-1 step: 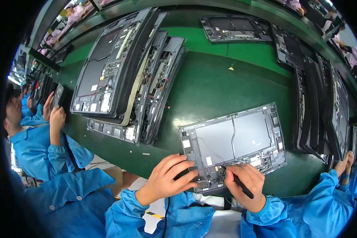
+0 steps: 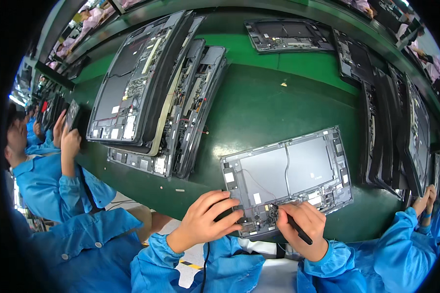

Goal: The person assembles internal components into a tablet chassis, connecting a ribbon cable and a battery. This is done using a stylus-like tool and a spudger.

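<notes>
Nearest the lower edge, the left hand is lying fingers-spread and pressed flat on the near left corner of an opened tablet chassis, pinning it to the green bench. Just beside it, the right hand is pinching a slim black tool like a pen, its tip reaching into the small circuit board at the chassis's near edge; exactly what the tip is touching is too small to tell.

The chassis is lying face-down, tilted a little, at the bench's near side, with grey sheet-like panels and thin wires showing inside. It looks light and fairly stiff, yet fragile: the exposed board and wires would likely suffer from pressure, so holding it by the bare frame corners, as the left hand is doing, seems safest.

Further out on the left, a leaning stack of similar opened units is resting on the bench; another row is standing along the right. One more unit is lying flat at the far edge. Co-workers in blue sleeves are working at both sides.
</notes>
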